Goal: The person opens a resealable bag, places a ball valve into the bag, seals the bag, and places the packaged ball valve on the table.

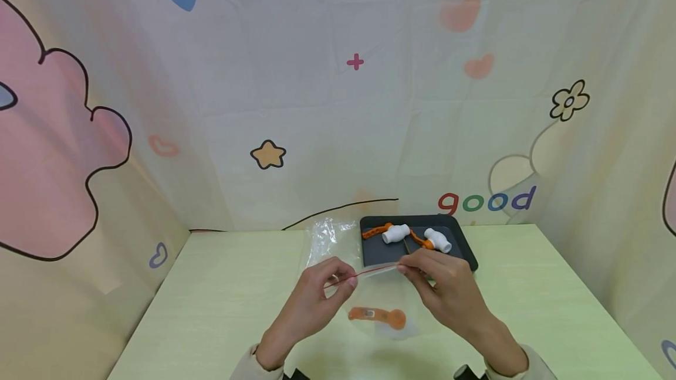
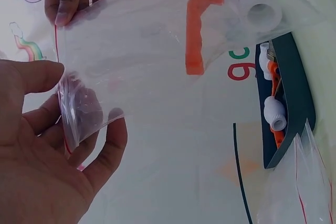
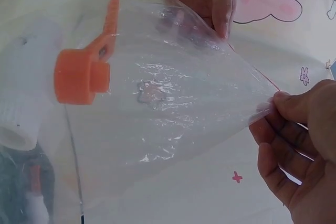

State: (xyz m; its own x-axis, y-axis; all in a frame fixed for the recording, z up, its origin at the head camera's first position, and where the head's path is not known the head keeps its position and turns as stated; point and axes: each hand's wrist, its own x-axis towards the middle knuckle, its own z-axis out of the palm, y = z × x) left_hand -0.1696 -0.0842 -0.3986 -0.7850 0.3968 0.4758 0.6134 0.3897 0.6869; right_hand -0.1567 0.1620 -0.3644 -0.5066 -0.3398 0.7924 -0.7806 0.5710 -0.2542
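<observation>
A clear zip bag (image 3: 184, 103) with a red seal line hangs by its mouth from both hands. My left hand (image 1: 319, 295) pinches one end of the red-lined edge between thumb and fingers. At the opposite end, my right hand (image 1: 443, 286) pinches the same edge. Low in the bag lies an orange lever handle (image 1: 377, 316) with a round end. Beside it in the bag is a white plastic pipe fitting (image 2: 263, 17), faint in the head view. Whether the seal is closed along its full length I cannot tell.
Behind the hands stands a black tray (image 1: 467, 248) holding white fittings (image 1: 395, 233) with orange handles (image 1: 377, 231). Left of it, more clear bags (image 1: 331, 236) lie on the pale table (image 1: 211, 309). A printed curtain (image 1: 317, 87) closes off the back and sides.
</observation>
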